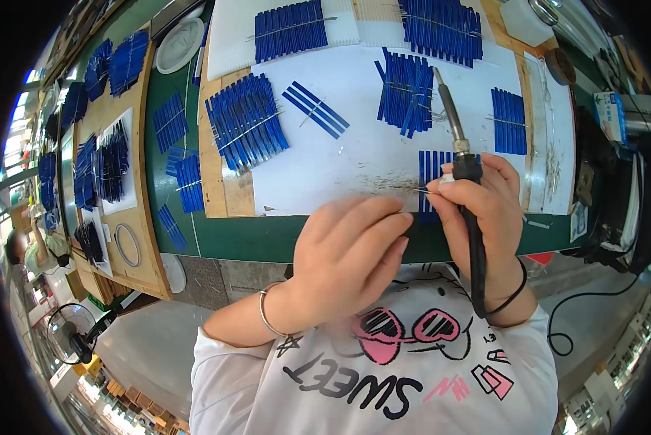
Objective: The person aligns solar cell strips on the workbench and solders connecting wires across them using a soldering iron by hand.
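Note:
My right hand (pixel 488 210) is closed round a soldering iron (pixel 452 116), whose tip points away from me over the white sheet. A thin metal piece shows at its thumb and index fingertips, beside a group of blue solar cell strips (pixel 425 165) at the sheet's near edge. My left hand (pixel 354 250) is just left of these strips, slightly blurred, its fingers curled together; what they pinch, if anything, is hidden. Dark wire scraps (pixel 390 181) lie scattered between the hands. Farther off is a small group of blue strips (pixel 316 109) joined by a crossing wire.
Bundles of blue strips stand at the left (pixel 245 123), back (pixel 290 30) and right (pixel 509 121) of the white sheet (pixel 318 192). A roll of tape (pixel 559 67) is at the right edge. More bundles lie on a side board (pixel 140 196) at left.

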The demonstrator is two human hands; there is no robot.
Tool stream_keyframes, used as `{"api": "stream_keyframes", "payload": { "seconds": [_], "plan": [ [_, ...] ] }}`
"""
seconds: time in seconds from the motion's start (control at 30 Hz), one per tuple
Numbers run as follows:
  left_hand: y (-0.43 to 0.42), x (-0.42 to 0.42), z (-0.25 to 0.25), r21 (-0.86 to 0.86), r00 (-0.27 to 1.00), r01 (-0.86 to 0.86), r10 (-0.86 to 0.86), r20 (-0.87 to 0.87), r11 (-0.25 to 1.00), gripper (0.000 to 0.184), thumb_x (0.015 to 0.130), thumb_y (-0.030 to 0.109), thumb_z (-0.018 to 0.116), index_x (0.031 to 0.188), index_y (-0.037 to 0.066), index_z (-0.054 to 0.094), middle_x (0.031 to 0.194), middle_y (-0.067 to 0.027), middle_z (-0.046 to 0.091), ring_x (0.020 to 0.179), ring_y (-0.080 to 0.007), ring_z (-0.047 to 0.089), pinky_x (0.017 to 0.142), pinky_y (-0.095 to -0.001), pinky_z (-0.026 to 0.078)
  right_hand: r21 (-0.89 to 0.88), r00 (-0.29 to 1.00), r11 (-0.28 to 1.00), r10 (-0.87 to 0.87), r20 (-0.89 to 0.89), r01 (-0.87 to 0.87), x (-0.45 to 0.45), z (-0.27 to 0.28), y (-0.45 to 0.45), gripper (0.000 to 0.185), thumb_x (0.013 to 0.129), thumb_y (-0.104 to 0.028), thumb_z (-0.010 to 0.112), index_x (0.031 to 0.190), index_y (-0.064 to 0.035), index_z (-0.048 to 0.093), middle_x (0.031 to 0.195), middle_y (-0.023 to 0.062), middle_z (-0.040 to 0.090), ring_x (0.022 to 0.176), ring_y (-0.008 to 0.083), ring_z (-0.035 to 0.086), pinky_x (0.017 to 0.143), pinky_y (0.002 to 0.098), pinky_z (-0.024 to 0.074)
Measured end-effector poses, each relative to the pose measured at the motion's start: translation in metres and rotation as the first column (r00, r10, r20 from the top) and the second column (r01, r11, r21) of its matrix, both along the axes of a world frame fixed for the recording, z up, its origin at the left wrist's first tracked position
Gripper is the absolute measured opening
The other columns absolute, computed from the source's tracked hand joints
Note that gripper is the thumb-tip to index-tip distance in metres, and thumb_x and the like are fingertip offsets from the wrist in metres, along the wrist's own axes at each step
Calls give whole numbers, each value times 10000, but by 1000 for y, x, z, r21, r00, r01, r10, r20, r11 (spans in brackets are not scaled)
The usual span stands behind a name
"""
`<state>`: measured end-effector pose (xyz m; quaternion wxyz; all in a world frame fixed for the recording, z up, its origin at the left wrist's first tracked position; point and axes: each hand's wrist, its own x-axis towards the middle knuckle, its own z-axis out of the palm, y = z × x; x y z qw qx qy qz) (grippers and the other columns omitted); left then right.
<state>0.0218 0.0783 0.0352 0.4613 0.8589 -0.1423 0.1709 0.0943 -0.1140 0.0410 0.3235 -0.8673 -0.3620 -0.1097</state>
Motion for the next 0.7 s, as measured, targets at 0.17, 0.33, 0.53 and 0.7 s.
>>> {"api": "stream_keyframes", "payload": {
  "seconds": [0.17,0.33,0.53,0.7],
  "plan": [
    [-6,-4,-11,362,995,-66,34,95,930,328,762,116,678,1087,76,673,1246,-64,668,1073,-234,595,845,-341,439,-21,999,999,37,19,-36,1,-2,5,360,807,4,751,1088,-123,565,930,43,728,918,234,685,998,443,407],
    [-5,-8,-14,480,998,-18,-13,62,877,422,752,136,741,1160,73,652,1302,-79,645,1096,-271,591,924,-376,409,3,1000,1000,18,-13,-18,3,1,-1,379,797,-25,770,1098,-131,565,950,48,730,964,254,668,1000,450,405],
    [-10,-10,-11,543,998,-44,18,52,839,442,776,169,738,1199,86,641,1313,-62,633,1127,-259,571,953,-377,383,-23,995,999,35,-92,-37,11,4,-26,559,752,-316,845,1155,-162,491,1177,84,717,1292,288,518,1134,507,292],
    [-11,-11,-14,589,997,-66,29,71,805,432,823,170,571,1243,91,632,1351,-70,606,1143,-246,551,920,-361,388,-22,989,996,79,-125,-83,13,1,-21,593,656,-308,880,1131,-152,561,1284,77,662,1312,318,507,1164,550,190]
  ]
}}
